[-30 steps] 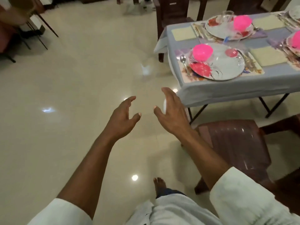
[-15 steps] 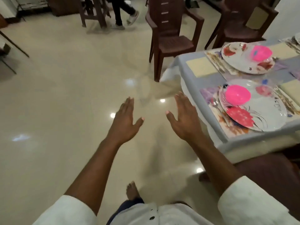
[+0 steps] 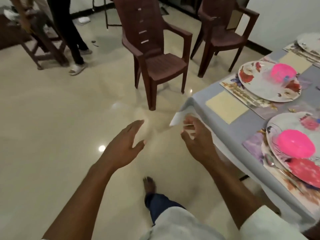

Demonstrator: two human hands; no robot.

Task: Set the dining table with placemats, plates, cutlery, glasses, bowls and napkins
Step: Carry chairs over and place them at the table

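The dining table at the right wears a blue-grey cloth. On it lie floral placemats, two flowered plates with a pink bowl on each, a cream napkin and a spoon. My right hand is at the table's near corner, and its curled fingers pinch the hanging white corner of the cloth. My left hand hovers over the floor to the left, fingers straight and holding nothing.
Two brown plastic armchairs stand on the glossy floor beyond the table corner. A person in dark trousers stands at the back left beside a wooden stool. My bare foot is below my hands.
I have walked closer to the table's corner and the view has swung right. My right hand went from flat and free to pinching the cloth corner. My left hand stays open.
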